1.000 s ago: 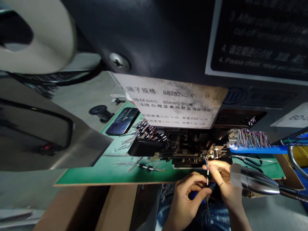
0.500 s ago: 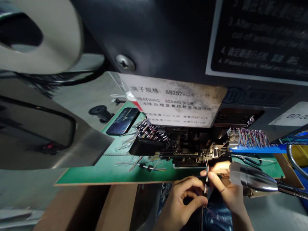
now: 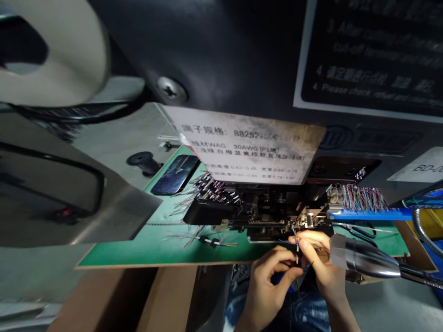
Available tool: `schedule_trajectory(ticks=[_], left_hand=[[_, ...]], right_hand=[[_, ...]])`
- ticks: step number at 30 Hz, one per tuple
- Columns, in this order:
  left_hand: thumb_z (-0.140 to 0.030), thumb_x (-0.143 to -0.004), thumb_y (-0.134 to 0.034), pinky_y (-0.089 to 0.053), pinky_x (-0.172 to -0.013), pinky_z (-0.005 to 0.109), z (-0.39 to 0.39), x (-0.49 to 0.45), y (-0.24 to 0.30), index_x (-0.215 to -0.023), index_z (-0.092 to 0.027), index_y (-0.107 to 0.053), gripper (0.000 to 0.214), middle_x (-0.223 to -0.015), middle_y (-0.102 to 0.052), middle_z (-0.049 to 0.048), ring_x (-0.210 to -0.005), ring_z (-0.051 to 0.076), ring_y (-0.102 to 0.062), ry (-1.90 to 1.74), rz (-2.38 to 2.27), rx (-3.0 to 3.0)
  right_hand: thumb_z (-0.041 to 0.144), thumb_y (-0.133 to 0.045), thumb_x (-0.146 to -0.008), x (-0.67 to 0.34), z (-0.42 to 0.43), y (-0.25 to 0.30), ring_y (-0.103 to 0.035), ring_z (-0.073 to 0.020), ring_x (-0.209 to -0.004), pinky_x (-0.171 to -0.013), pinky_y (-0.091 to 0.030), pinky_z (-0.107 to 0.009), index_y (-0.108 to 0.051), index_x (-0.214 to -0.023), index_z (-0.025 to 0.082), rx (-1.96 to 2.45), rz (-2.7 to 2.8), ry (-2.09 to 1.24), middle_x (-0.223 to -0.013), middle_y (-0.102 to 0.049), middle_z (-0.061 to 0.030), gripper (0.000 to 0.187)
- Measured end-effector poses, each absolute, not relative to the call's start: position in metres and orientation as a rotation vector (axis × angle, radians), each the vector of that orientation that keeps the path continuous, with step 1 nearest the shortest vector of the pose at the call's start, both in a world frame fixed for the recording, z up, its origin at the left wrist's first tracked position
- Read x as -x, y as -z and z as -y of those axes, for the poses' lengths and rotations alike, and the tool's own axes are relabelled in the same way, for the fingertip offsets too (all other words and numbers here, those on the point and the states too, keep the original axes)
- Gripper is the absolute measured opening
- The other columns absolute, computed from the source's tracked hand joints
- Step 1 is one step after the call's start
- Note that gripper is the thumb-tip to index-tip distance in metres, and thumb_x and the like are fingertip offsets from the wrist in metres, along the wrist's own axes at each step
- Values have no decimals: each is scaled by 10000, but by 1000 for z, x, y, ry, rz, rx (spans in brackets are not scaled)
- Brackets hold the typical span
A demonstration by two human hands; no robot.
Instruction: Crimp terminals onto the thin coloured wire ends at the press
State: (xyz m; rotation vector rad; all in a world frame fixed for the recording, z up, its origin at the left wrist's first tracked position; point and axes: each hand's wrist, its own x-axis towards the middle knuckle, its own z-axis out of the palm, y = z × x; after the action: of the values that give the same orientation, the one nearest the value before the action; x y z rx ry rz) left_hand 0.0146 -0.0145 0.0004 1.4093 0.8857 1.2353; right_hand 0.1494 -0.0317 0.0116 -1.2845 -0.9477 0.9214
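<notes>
Between my two hands is a thin multi-wire cable (image 3: 297, 259) with a white section and fine coloured wires fanning out at its upper end. My left hand (image 3: 272, 281) pinches its lower part between thumb and fingertips. Higher up, my right hand (image 3: 316, 256) closes thumb and forefinger on the coloured wires. The wire tips reach the small metal tooling of a crimping machine (image 3: 306, 221), right in front of my fingers. I cannot tell whether a wire touches the tooling.
A dark machine body with a paper label (image 3: 249, 147) fills the upper view. A metal lamp (image 3: 372, 258) juts in beside my right hand. On the green table (image 3: 114, 253) lie a phone (image 3: 175, 175), loose cables (image 3: 209, 240), a wire heap (image 3: 216, 186) and scissors (image 3: 360, 230). A blue tray (image 3: 374, 215) holds more wires.
Both hands have shifted slightly with the cable. The wire tips have swung left and up towards the tooling. The left thumb has risen along the cable.
</notes>
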Motion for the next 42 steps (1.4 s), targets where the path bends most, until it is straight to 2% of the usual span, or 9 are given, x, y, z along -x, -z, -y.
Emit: schedule_trajectory(ticks=[13, 17, 21, 25, 29, 31, 34, 38, 42], left_hand=[[-71, -823, -777, -613, -599, 117, 14, -12, -1, -855, -203, -796, 137, -812, -747, -6, -633, 119, -742, -1218, -880, -1431], [-110, -845, -780, -599, -582, 129, 14, -1, -7, -863, -205, -803, 99, -821, -739, 4, -626, 120, -718, -1107, -846, -1426], [-127, -806, -836, -567, -609, 115, 13, 14, -15, -807, -205, -797, 87, -744, -715, -10, -649, 119, -691, -963, -819, -1421], [-131, -802, -840, -568, -617, 114, 11, 18, -17, -796, -204, -799, 84, -740, -715, -10, -656, 118, -689, -894, -813, -1417], [-108, -823, -797, -592, -604, 117, 11, 10, -13, -828, -200, -800, 93, -806, -734, 4, -660, 122, -723, -968, -826, -1430], [-97, -834, -785, -596, -602, 114, 12, 4, -9, -842, -198, -796, 101, -814, -739, 7, -656, 122, -733, -1042, -842, -1463], [-81, -846, -765, -605, -599, 118, 13, -4, -3, -851, -192, -785, 114, -824, -742, 13, -657, 127, -739, -1145, -866, -1501], [-52, -835, -758, -619, -610, 128, 14, -11, 3, -873, -196, -789, 152, -835, -749, 13, -645, 126, -740, -1238, -892, -1516], [-44, -824, -762, -619, -612, 117, 13, -12, 3, -866, -199, -789, 164, -815, -755, 4, -640, 121, -742, -1279, -904, -1543]], right_hand=[[317, -690, -1006, -150, 31, -9, -730, -175, -670, -617, -596, -274, -817, -1063, 294, 1271, 1012, -903, -967, -857, -21, 141], [335, -679, -1023, -156, 32, -4, -776, -219, -845, -767, -614, -324, -806, -1100, 303, 1283, 1152, -768, -984, -842, -32, 151], [277, -693, -1010, -164, 34, -9, -768, -225, -930, -886, -589, -348, -790, -937, 269, 1268, 1386, -633, -1074, -812, -53, 121], [237, -681, -1014, -164, 37, -9, -783, -188, -864, -789, -616, -273, -773, -970, 277, 1169, 1317, -802, -990, -822, -18, 109], [268, -718, -1000, -160, 38, -5, -780, -200, -893, -825, -616, -289, -806, -1031, 288, 1232, 1159, -877, -973, -832, -21, 96], [323, -722, -999, -158, 38, -5, -734, -188, -737, -672, -599, -287, -811, -1036, 259, 1254, 1067, -919, -975, -829, -52, 116], [380, -733, -987, -154, 36, -6, -568, -129, -519, -484, -483, -255, -793, -1102, 234, 1264, 966, -928, -914, -814, -55, 195], [426, -703, -994, -152, 34, -8, -536, -147, -526, -500, -473, -267, -777, -1163, 245, 1327, 952, -875, -857, -795, -43, 258], [470, -712, -985, -151, 31, -11, -541, -164, -528, -613, -571, -316, -809, -1097, 253, 1347, 989, -851, -848, -800, -46, 263]])
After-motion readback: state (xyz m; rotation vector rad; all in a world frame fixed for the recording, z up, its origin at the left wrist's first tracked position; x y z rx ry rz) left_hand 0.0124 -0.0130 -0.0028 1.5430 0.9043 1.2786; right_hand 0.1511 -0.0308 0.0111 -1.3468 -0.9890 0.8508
